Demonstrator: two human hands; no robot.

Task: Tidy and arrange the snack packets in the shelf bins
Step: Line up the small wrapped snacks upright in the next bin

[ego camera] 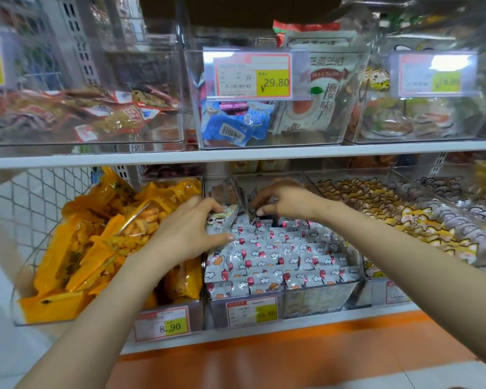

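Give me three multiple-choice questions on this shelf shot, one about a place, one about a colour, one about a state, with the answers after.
1. Which lower bin do the left hand and right hand reach into? A. left B. middle C. right
2. What colour are the packets in the left bin? A. blue B. yellow C. green
3. How does the left hand meet the small packet? A. grips it B. hovers clear of it C. presses it under a flat palm
Answers: 1 B, both meet over the middle bin of balloon-print packets. 2 B, they are plainly yellow. 3 A, its fingers curl round it.
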